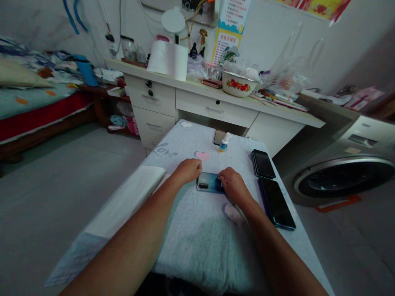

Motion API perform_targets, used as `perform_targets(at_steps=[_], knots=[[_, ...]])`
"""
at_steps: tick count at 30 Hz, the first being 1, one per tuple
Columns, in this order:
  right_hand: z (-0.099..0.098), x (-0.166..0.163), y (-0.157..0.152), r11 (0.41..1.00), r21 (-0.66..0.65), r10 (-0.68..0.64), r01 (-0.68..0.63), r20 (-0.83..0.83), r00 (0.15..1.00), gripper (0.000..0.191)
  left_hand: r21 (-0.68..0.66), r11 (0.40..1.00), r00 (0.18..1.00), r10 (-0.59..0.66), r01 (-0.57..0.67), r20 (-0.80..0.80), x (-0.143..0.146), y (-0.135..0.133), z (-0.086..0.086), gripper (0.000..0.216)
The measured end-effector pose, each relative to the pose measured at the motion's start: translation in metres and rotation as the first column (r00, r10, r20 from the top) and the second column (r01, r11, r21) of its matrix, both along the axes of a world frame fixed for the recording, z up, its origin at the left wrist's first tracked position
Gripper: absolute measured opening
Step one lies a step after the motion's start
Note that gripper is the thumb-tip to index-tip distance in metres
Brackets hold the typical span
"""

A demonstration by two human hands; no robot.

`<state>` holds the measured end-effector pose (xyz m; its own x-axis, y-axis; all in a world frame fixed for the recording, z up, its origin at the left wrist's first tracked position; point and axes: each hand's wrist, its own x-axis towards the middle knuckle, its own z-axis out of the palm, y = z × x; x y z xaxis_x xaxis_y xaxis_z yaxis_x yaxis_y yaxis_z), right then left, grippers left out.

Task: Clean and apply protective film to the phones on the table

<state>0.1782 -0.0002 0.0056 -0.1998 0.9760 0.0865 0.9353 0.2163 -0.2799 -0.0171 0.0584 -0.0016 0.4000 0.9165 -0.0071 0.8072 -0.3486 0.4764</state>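
Observation:
A blue phone point(209, 182) lies back-up on a white fleece cloth point(197, 238) that covers a small table. My left hand point(188, 170) is curled at the phone's left end and touches it. At the right end, my right hand point(233, 186) presses down with bent fingers that cover that part of the phone. Both hands rest on the phone where it lies on the cloth.
Two dark phones point(263, 163) point(277, 202) lie screen-up at the table's right edge. Another phone point(219, 137) and a small dropper bottle point(224, 142) sit at the far end. Behind stand a cluttered white desk point(212, 105), a washing machine point(345, 172) to the right and a bed point(33, 102) to the left.

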Motion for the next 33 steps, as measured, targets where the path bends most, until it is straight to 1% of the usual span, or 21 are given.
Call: perform_targets(at_steps=[5,10,16,19,22,27,33], knots=[[0.005,-0.003,-0.007,0.996,-0.009,0.089,-0.089,-0.035,0.995,0.019,-0.002,1.0,1.0,-0.004,0.004,-0.006,0.0,0.0,0.0,0.017],[0.008,0.0,-0.017,0.99,-0.035,0.129,-0.135,-0.139,0.982,0.015,-0.014,1.0,1.0,-0.001,0.0,-0.01,0.0,0.0,0.0,0.017],[0.01,0.003,-0.029,0.969,-0.038,0.23,-0.242,-0.199,0.953,0.02,-0.023,1.0,1.0,-0.005,0.005,-0.013,0.001,0.0,0.0,0.017],[0.01,0.004,-0.032,0.965,-0.037,0.247,-0.259,-0.202,0.948,0.02,-0.015,1.0,1.0,-0.015,0.015,-0.013,0.001,0.0,0.0,0.017],[0.008,0.005,-0.031,0.977,-0.02,0.206,-0.214,-0.195,0.959,0.022,-0.007,1.0,1.0,-0.026,0.026,-0.01,0.002,0.001,-0.001,0.017],[0.0,0.012,-0.023,0.997,0.025,0.074,-0.071,-0.175,0.982,0.02,0.001,0.999,0.999,-0.033,0.033,-0.008,0.001,0.001,-0.002,0.017],[-0.009,0.022,-0.012,0.991,0.091,-0.088,0.098,-0.111,0.99,0.021,-0.01,0.999,0.999,-0.031,0.03,-0.012,0.001,0.001,-0.002,0.016]])
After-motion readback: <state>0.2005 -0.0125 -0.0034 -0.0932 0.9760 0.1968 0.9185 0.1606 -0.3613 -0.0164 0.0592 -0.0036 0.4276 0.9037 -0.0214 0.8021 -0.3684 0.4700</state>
